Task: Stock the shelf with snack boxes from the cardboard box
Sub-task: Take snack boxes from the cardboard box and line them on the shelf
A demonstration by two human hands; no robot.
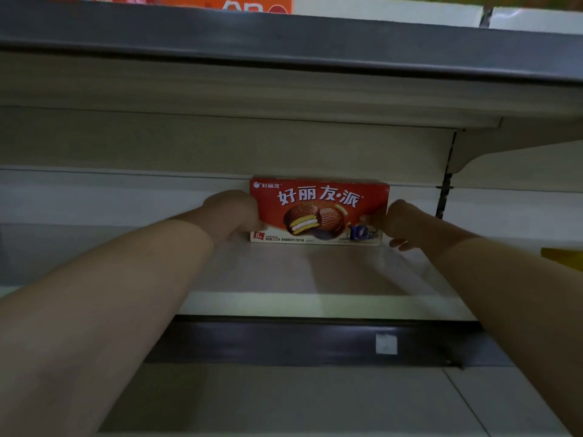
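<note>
A red snack box point(318, 212) with a chocolate pie picture stands upright at the back of the white shelf point(284, 272), its printed front facing me. My left hand point(232, 212) grips the box's left end with curled fingers. My right hand point(400, 223) grips its right end, thumb on the front face. Both arms reach deep into the shelf bay. The cardboard box is not in view.
The upper shelf's dark edge point(284, 42) overhangs the bay, with orange packaging point(227, 3) above it. A dark price rail point(299, 342) with a small white tag point(386, 344) runs along the shelf front. A yellow object point(564, 258) sits at the right edge.
</note>
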